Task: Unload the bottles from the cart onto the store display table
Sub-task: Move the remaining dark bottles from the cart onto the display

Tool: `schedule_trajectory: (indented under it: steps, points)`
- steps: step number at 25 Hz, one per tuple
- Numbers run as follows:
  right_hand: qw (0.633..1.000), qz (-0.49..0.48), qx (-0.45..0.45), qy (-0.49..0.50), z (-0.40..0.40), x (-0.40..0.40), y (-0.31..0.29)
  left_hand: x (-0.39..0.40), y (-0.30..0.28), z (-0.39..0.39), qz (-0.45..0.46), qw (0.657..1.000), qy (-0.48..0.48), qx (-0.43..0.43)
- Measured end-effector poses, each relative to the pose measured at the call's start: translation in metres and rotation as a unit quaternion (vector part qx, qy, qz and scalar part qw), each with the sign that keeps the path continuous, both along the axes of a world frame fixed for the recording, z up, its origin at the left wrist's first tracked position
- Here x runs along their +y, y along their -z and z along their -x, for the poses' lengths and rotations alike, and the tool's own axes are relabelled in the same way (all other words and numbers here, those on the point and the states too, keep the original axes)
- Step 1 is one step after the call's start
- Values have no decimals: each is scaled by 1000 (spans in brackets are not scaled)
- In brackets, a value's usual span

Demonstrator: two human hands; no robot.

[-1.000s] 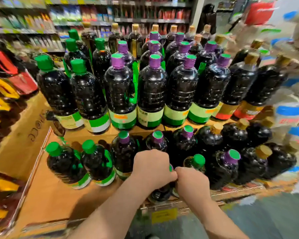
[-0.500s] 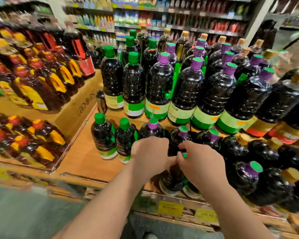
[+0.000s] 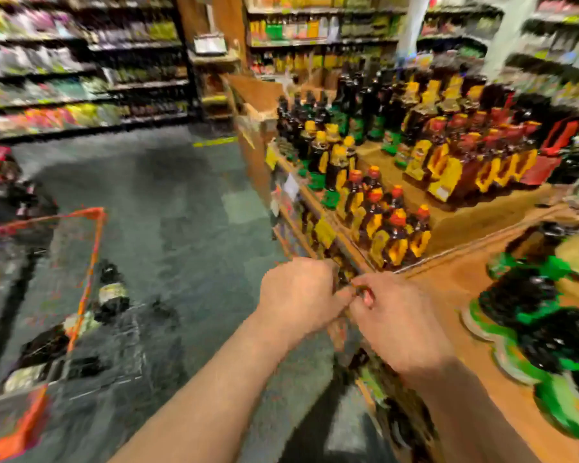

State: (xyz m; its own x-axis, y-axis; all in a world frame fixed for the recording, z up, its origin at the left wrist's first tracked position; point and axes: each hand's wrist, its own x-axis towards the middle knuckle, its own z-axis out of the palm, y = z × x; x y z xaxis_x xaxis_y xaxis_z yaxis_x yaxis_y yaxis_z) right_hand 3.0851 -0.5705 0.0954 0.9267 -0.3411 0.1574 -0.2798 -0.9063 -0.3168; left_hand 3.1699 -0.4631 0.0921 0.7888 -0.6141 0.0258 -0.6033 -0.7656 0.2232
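Head view, strongly motion-blurred. Both forearms reach forward and the two hands meet at the near corner of the display worktop, a tiered wooden stand. The left hand shows its back to the camera with the fingers curled under; what they enclose, if anything, is hidden, so their grip cannot be told. The right hand lies just beside it, fingers bent toward the left hand and touching it; a small dark shape shows between the two hands, too blurred to identify, and whether the right fingers pinch it cannot be told.

On the worktop, dark bottles with yellow labels and red or yellow caps stand upright in rows on the lower tier, with larger ones of the same colouring on the tier behind. Dark bottles with green caps and labels stand at the right edge, nearest the right forearm.

The cart, a wire basket with an orange rim, stands on the grey floor at the left, well apart from the hands. Dark bottles lie on their sides inside it. Stocked store shelves line the background.
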Motion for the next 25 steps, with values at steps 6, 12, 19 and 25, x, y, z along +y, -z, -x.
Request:
schedule_trajectory:
  steps: [6,12,19,25]
  points:
    - [978,-4,-17,-206,-96,147,10,176,9,-46,26,977,-209,8]
    - [936,-15,-4,-353,-188,239,23,273,18,-95,17,937,-348,-2]
    - [881,16,23,-471,-359,302,38,328,33,-231,34,883,-467,20]
    - [819,74,60,-567,-517,362,66,366,58,-352,66,828,-553,68]
